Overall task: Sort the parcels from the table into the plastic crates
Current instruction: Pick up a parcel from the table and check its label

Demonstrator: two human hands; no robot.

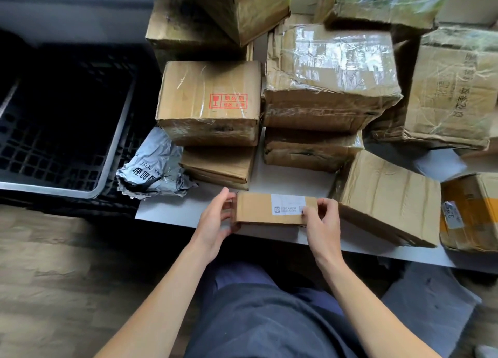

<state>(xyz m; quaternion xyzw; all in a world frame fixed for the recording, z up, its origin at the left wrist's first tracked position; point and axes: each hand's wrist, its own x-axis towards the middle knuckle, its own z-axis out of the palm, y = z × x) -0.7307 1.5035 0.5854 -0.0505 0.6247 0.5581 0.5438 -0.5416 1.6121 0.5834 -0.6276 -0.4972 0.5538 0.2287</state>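
Both hands, left hand (215, 223) and right hand (322, 223), grip the small parcel's (264, 209) ends, its length running left-right.

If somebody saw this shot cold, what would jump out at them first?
Probably the small cardboard parcel at the near edge of the table, gripped at its ends by the left hand and right hand. Behind it stand stacks of taped boxes, the red-stamped box topping the left stack. A black plastic crate sits left of the table.
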